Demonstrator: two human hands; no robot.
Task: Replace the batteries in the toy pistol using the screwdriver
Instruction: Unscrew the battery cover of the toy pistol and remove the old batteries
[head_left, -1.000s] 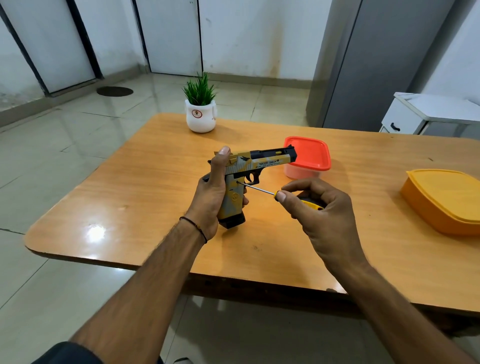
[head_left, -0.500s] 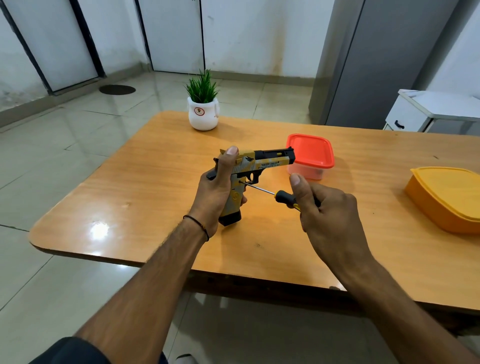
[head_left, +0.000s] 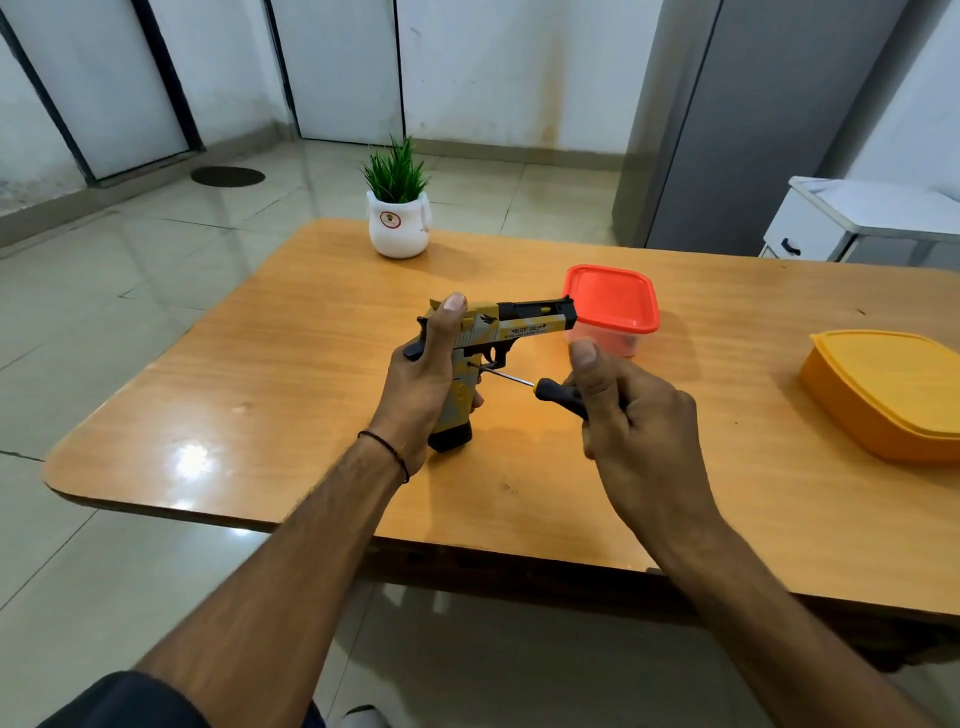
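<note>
The yellow, grey and black toy pistol (head_left: 519, 325) stands upright above the wooden table (head_left: 291, 364), barrel pointing right. My left hand (head_left: 426, 384) is wrapped around its grip from behind, thumb up on the slide. My right hand (head_left: 628, 410) holds the screwdriver (head_left: 540, 387) by its black and yellow handle. The thin metal shaft runs left, and its tip rests against the grip just below the trigger guard. The handle's rear is hidden in my fist.
A clear box with a red lid (head_left: 610, 306) sits just behind the pistol's muzzle. An orange lidded container (head_left: 888, 389) lies at the right edge. A small potted plant (head_left: 397, 208) stands at the table's far side. A white cabinet (head_left: 831, 218) is beyond.
My right hand has turned on the screwdriver handle, its thumb swinging from pointing left to pointing up. The pistol and my left hand have stayed in place.
</note>
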